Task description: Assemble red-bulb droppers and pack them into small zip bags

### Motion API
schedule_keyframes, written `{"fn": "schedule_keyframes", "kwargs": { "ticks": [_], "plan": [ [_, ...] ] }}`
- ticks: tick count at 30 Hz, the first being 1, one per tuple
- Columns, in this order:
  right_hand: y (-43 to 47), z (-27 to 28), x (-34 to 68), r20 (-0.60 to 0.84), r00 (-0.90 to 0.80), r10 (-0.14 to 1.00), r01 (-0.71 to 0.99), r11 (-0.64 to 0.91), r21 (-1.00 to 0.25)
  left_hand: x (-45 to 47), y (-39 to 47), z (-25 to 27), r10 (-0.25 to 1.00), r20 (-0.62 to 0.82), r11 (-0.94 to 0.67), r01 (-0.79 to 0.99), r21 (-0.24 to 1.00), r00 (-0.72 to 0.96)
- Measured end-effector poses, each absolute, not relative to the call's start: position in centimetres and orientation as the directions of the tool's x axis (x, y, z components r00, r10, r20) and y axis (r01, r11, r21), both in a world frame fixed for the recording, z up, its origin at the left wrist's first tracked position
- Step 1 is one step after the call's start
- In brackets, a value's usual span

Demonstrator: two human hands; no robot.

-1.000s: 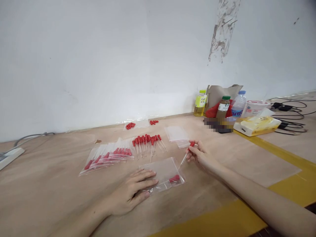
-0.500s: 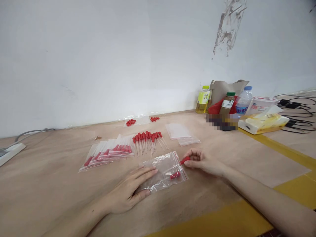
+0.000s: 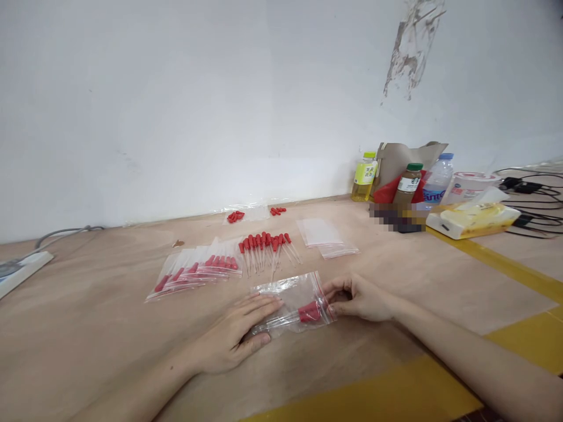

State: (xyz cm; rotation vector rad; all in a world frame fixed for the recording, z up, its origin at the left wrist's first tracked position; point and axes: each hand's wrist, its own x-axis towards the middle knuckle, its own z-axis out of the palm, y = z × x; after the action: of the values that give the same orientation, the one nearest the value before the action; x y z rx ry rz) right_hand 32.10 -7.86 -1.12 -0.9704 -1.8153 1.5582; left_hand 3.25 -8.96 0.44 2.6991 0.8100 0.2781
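Note:
A clear zip-lock bag [image 3: 290, 287] with a red-edged mouth lies on the table between my hands. Inside it are glass droppers with red rubber bulbs [image 3: 309, 312], bulbs toward the mouth. My left hand [image 3: 240, 328] rests flat on the bag's left end, fingers stretched out and holding it down. At the mouth on the right, my right hand [image 3: 354, 298] has its thumb and fingers curled around the bag's edge; the fingertips are partly hidden. Behind the bag, several loose droppers [image 3: 264, 246] with red bulbs lie in a row.
Filled bags [image 3: 193, 269] overlap at the left, and flat bags [image 3: 323, 234] lie behind my right hand. Loose red bulbs [image 3: 236, 217] sit near the wall. Drink bottles [image 3: 364, 179], a tissue pack [image 3: 472, 220] and black cables [image 3: 528, 187] stand right; a power strip [image 3: 26, 272] is far left.
The dropper that my right hand held by its bulb has slid left into the bag, beside the bulb there. My right fingers are now at the bag's mouth. My left hand stays put.

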Motion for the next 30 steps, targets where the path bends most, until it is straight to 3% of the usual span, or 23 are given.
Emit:
{"fn": "schedule_keyframes", "kwargs": {
  "ticks": [8, 15, 21, 24, 27, 30],
  "plan": [
    [-7.7, -2.2, 30.7, 0.024, -0.423, 0.906, 0.201, 0.119, -0.972, 3.4, -8.9, 0.6, 0.563, 0.074, -0.791, 0.510, 0.339, 0.823],
    [-7.9, -1.4, 31.3, 0.124, -0.578, 0.806, 0.208, 0.292, -0.933, 3.2, -8.7, 0.4, 0.547, 0.065, -0.802, 0.501, 0.325, 0.835],
    [-5.8, -1.1, 32.6, -0.017, -0.487, 0.873, 0.255, 0.124, -0.959, 3.1, -8.6, 0.7, 0.559, 0.010, -0.785, 0.525, 0.329, 0.829],
    [-3.1, -0.4, 32.5, 0.082, -0.244, 0.966, 0.425, 0.183, -0.887, 3.2, -8.6, 0.7, 0.562, 0.033, -0.788, 0.522, 0.328, 0.827],
    [-0.2, 0.5, 30.8, 0.244, -0.115, 0.963, 0.662, 0.258, -0.704, 3.2, -8.7, 0.5, 0.562, 0.051, -0.792, 0.519, 0.320, 0.826],
    [2.2, 1.2, 28.0, 0.212, -0.023, 0.977, 0.782, 0.150, -0.604, 3.2, -8.8, 0.4, 0.557, 0.055, -0.799, 0.517, 0.307, 0.828]
  ]
}}
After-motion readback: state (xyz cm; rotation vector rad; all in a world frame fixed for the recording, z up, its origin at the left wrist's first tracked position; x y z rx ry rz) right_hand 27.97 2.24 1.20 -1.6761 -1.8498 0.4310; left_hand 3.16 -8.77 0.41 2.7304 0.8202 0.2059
